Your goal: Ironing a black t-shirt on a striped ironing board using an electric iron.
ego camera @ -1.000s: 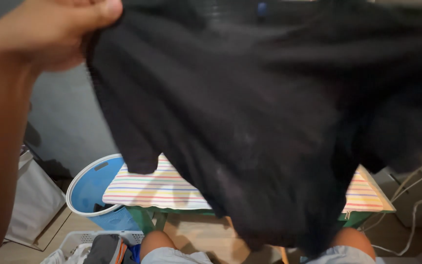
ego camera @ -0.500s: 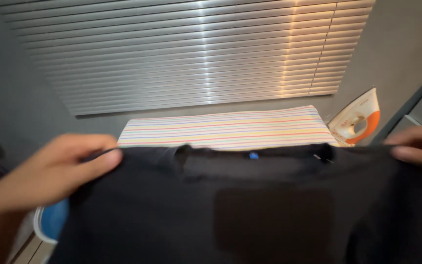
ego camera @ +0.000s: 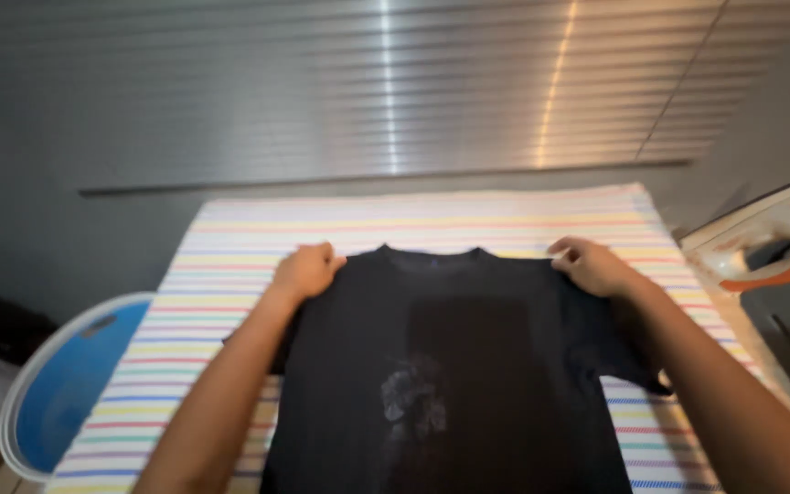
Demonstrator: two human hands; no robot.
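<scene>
While blurred, both hands seem clamped — left hand [ego camera: 305,271] | right hand [ego camera: 590,265] | black T-shirt [ego camera: 454,366] shoulders, striped board [ego camera: 221,274].

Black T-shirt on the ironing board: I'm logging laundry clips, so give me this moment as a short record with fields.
Garment: black T-shirt, laid flat, faint pale print at its middle
Surface: striped ironing board
Left hand: grip on the shirt's left shoulder
Right hand: grip on the shirt's right shoulder
Right of board: white and orange iron, upright
Left of board: blue basket
Behind: closed blinds
</scene>
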